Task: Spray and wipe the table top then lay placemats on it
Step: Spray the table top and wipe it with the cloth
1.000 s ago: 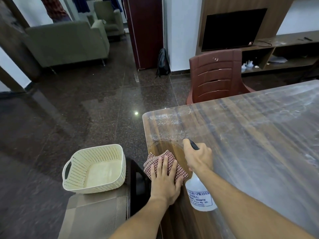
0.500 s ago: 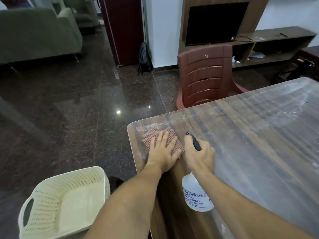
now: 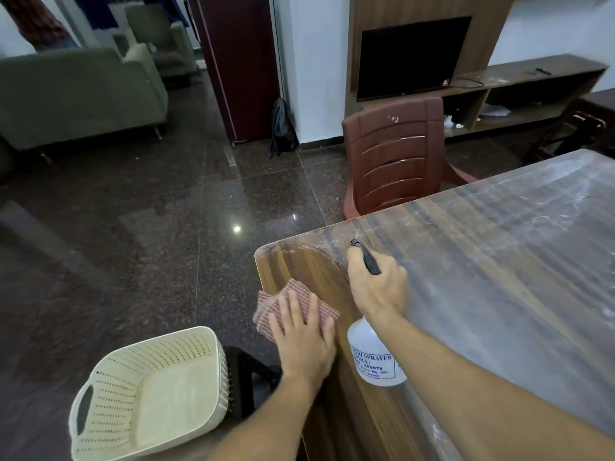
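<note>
Where the right hand (image 3: 379, 289) grips, the spray bottle (image 3: 372, 356) is partly hidden.

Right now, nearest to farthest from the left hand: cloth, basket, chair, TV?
1. Cloth, under the left hand.
2. Basket, lower left, beside the table.
3. Chair, beyond the table.
4. TV, back wall.

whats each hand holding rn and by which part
The right hand grips the spray bottle by its trigger head, with the body hanging below. The left hand holds nothing: it lies flat, pressing the checked cloth onto the table.
</note>
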